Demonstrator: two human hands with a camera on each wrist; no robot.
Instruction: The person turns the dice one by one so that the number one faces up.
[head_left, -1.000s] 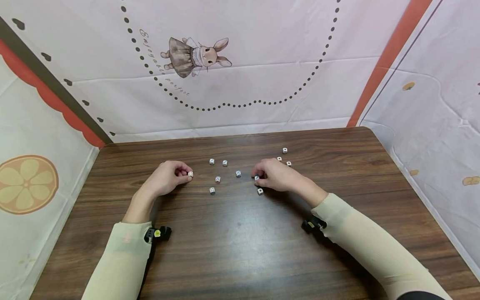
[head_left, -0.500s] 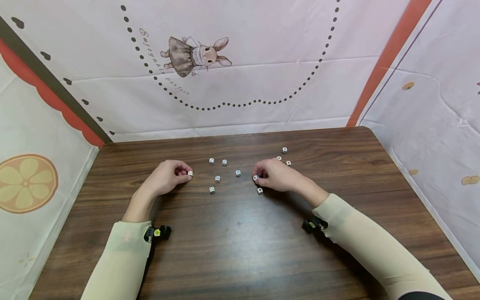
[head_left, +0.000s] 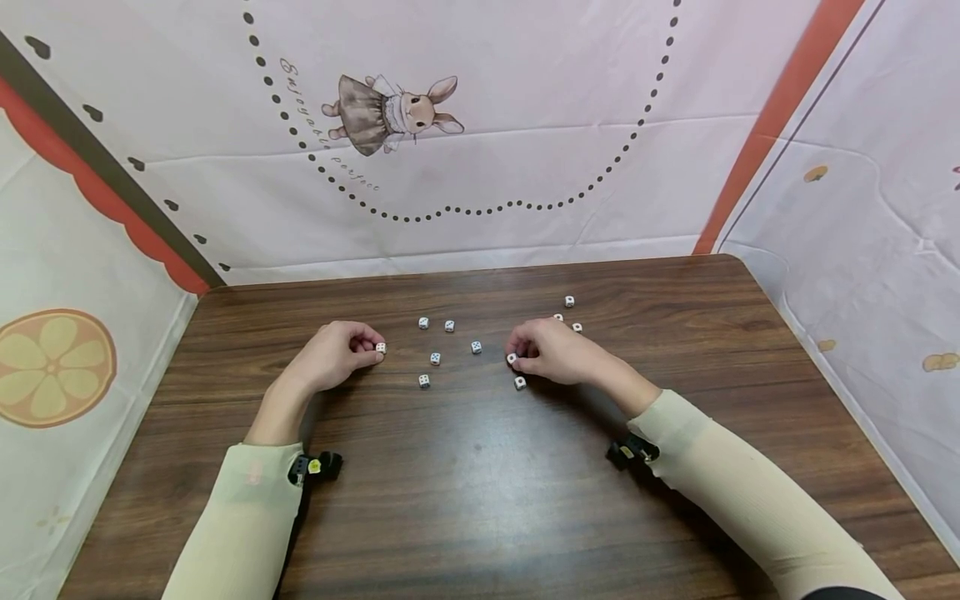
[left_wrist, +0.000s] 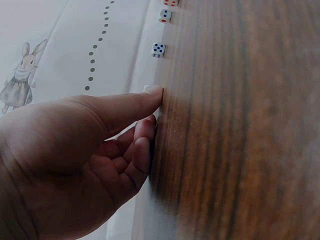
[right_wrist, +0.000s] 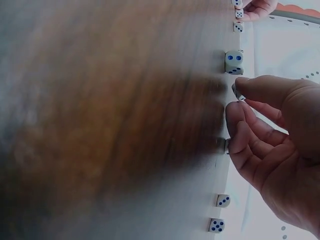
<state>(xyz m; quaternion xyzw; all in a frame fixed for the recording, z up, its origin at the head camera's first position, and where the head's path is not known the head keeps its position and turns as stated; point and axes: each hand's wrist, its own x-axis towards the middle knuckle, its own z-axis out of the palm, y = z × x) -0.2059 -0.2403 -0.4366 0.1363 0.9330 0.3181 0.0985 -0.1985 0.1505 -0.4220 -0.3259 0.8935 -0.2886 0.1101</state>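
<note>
Each of my hands pinches one die on the wooden table (head_left: 480, 500); gathering looks under way.

Head view: my left hand (head_left: 330, 357) pinches a die (head_left: 381, 347), my right hand (head_left: 551, 350) another die (head_left: 512, 358); loose dice (head_left: 435, 358) lie between them; left wrist view: curled fingers (left_wrist: 142, 150) hide its die; right wrist view: fingertips (right_wrist: 235, 112) grip theirs; next I judge a clean lift.

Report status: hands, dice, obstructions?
Left hand pinches a die. Right hand pinches another die. Loose dice between; nothing blocking.
</note>
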